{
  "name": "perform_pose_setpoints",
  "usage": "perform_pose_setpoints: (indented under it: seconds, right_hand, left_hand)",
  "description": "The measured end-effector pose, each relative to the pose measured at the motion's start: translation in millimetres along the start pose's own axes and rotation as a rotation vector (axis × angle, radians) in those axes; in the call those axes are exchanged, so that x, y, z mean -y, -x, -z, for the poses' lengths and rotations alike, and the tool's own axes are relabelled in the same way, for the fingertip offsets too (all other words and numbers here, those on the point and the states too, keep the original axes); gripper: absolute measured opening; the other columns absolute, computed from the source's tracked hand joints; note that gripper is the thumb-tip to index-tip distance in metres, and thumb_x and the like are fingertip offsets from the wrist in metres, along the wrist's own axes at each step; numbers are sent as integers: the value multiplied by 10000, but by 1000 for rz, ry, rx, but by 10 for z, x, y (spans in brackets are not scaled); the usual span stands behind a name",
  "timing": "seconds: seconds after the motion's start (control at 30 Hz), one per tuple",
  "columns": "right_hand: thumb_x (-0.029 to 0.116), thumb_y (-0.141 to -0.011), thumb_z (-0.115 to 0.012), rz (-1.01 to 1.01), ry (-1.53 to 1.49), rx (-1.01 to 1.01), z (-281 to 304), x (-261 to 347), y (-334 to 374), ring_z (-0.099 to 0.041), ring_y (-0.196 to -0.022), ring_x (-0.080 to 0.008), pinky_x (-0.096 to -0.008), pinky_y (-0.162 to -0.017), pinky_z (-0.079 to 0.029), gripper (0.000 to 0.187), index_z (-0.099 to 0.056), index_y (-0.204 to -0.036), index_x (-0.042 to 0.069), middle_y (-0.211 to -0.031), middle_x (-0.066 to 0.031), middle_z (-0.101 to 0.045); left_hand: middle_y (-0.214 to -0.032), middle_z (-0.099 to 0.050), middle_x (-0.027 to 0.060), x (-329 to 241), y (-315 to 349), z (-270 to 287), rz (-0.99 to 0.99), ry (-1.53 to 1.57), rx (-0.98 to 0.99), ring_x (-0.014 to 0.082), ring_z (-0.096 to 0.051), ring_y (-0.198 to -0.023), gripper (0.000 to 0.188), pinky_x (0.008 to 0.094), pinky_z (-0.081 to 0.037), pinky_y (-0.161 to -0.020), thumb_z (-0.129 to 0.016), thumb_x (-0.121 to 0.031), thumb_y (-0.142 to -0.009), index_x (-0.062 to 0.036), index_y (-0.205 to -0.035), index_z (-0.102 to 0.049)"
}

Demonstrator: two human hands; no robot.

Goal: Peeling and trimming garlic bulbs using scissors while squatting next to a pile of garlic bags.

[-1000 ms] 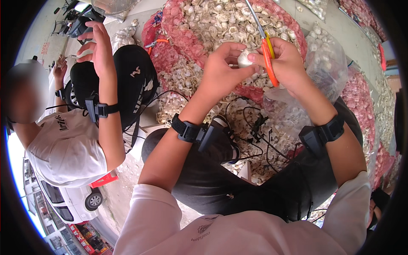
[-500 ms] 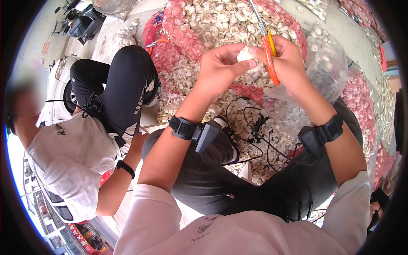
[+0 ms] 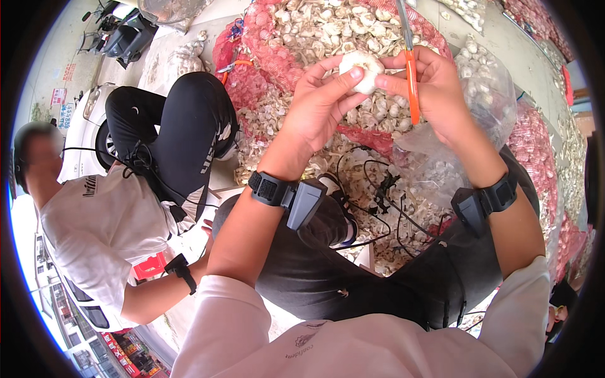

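My left hand (image 3: 319, 104) is closed round a white garlic bulb (image 3: 359, 62), its thumb pressed on the bulb's face. From the right, the thumb and fingertips of my right hand (image 3: 435, 88) reach the bulb's edge. That hand also keeps hold of orange-handled shears (image 3: 413, 88), tucked among the fingers with the long metal blades pointing away from me. Below both hands lies a red mesh sack (image 3: 277, 47), opened out and heaped with garlic bulbs (image 3: 328, 31). Dry garlic skins (image 3: 271, 154) cover the area nearer my legs.
A clear plastic bag of bulbs (image 3: 476, 82) stands to the right, beside full red mesh sacks (image 3: 535, 138). Another orange-handled tool (image 3: 238, 63) rests on the mesh at left. Black cables (image 3: 384, 189) trail between my legs. A co-worker (image 3: 107, 220) sits close on my left.
The garlic bulb has turned in my fingers and moved slightly up and left. The shears in my right hand have swung more upright. The co-worker's near arm has moved down.
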State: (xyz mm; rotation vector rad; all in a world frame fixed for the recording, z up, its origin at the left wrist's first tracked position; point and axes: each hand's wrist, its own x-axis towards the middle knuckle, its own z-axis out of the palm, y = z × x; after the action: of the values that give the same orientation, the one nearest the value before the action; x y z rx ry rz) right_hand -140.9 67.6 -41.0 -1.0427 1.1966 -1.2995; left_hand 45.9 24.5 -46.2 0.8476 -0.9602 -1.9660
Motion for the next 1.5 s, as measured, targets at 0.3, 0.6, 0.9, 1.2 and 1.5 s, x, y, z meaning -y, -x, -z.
perform_pose_setpoints:
  seconds: [0.3,0.6,0.9,1.2,1.5]
  right_hand:
    - [48,-750,-772,-22,-157,-45,60,33,-30,-636,-670,-131,-243,-591,-501,238,-596,-903,2,-801,-83,-671]
    - [85,-752,-774,-179,-332,-89,122,62,-42,-613,-697,-122,-233,-614,-488,216,-594,-859,33,-801,-69,-654]
    - [412,-773,-788,-135,228,-73,51,63,-63,-576,-615,-98,-227,-561,-472,423,-598,-802,36,-704,-22,-593]
    - [355,-766,-814,122,395,4,21,-146,-41,-577,-641,-69,-220,-559,-465,426,-585,-906,24,-705,-9,-583]
    - [148,-833,-727,-247,-226,122,-7,42,-11,-664,-827,-178,-332,-720,-607,202,-592,-881,6,-937,-121,-656]
  left_hand:
    - [-1131,-623,116,13,9,1,16,-14,-63,214,-643,-1028,352,294,-572,-873,-670,-99,-889,-24,-1194,-510]
    - [-1143,-621,128,30,-2,44,26,-38,-100,221,-641,-1043,346,298,-573,-861,-658,-80,-893,-11,-1197,-508]
    - [-1151,-627,62,-15,-32,134,-17,26,-146,168,-624,-1055,289,276,-555,-876,-639,-155,-919,-55,-1181,-566]
    - [-1148,-620,42,3,-17,101,25,13,-150,146,-618,-1036,322,277,-547,-876,-652,-188,-916,-88,-1198,-535]
    - [-1038,-646,115,35,38,-38,-38,-327,8,185,-665,-927,378,267,-576,-768,-717,-128,-862,-9,-1174,-541]
